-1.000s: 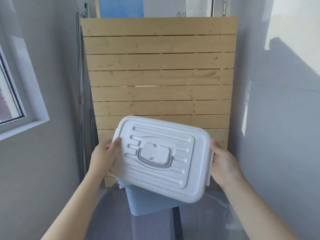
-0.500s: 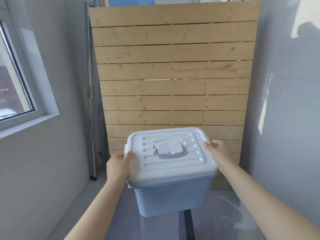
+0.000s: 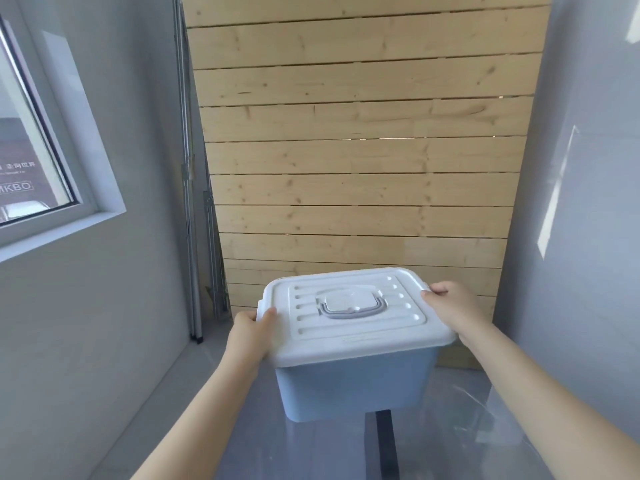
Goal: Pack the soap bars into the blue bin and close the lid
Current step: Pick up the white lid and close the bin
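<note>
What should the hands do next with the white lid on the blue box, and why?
Probably press down along the edges until it clicks. The white lid already lies flat on the blue bin, and the left hand and right hand each grip an opposite end of it. Whether the rim is snapped shut cannot be seen, so a firm push would make sure.

Both hands grip the white lid (image 3: pixel 356 317) lying on the blue bin (image 3: pixel 353 386): left hand (image 3: pixel 251 332), right hand (image 3: pixel 450 308).
</note>
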`<action>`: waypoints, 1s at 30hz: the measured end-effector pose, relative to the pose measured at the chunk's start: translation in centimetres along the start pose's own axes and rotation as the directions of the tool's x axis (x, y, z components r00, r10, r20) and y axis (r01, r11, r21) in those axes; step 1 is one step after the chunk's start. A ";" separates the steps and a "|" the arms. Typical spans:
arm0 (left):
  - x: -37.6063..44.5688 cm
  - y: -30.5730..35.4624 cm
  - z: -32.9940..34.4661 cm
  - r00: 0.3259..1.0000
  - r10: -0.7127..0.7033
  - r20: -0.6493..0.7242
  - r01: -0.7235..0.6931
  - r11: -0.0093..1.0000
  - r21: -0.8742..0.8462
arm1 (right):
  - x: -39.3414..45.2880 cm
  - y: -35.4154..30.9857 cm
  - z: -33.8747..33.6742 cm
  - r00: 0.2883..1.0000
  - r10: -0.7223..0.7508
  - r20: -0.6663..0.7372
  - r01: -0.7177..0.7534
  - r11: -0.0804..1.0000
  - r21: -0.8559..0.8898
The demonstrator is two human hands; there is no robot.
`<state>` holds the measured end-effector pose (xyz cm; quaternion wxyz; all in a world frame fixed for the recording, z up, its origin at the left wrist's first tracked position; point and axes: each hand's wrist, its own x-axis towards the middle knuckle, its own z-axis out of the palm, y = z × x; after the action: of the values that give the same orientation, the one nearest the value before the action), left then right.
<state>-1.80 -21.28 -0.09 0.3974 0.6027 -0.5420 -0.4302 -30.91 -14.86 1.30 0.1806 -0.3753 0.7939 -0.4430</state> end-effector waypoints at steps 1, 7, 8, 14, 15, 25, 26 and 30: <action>-0.1 0.1 0.0 1.000 -0.005 0.005 0.005 1.000 0.005 | -0.2 0.3 0.0 1.000 0.005 0.021 -0.006 1.000 0.007; 0.1 -0.3 -0.5 0.992 -0.112 0.065 0.116 0.991 -0.071 | 0.0 0.6 -0.1 0.985 0.117 0.126 -0.124 0.991 0.051; 0.2 -0.5 -0.5 0.982 -0.155 0.106 0.167 0.980 -0.110 | 0.1 0.6 -0.2 0.974 0.161 0.157 -0.171 0.984 0.056; -0.1 -1.0 -0.6 0.954 -0.242 0.175 0.269 0.951 -0.155 | 0.0 1.3 -0.2 0.882 0.338 0.329 -0.397 0.909 0.129; -0.1 -1.0 -0.6 0.971 -0.202 0.129 0.218 0.967 -0.129 | 0.1 1.4 -0.1 0.886 0.333 0.321 -0.391 0.910 0.135; -0.4 -1.1 0.0 0.987 0.052 -0.155 -0.064 0.995 -0.071 | -0.4 1.1 0.5 0.985 0.155 0.073 -0.163 0.980 0.116; -0.4 -1.1 0.0 0.987 0.035 -0.160 -0.052 0.994 -0.099 | -0.4 1.1 0.4 0.988 0.137 0.064 -0.144 0.983 0.115; -0.3 -1.1 0.1 0.985 0.048 -0.166 -0.063 0.994 -0.090 | -0.5 1.0 0.4 0.996 0.086 0.026 -0.088 0.994 0.066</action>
<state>-1.62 -20.85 -1.12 0.4805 0.6012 -0.5031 -0.3932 -30.78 -14.35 0.23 0.2214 -0.3393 0.7921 -0.4566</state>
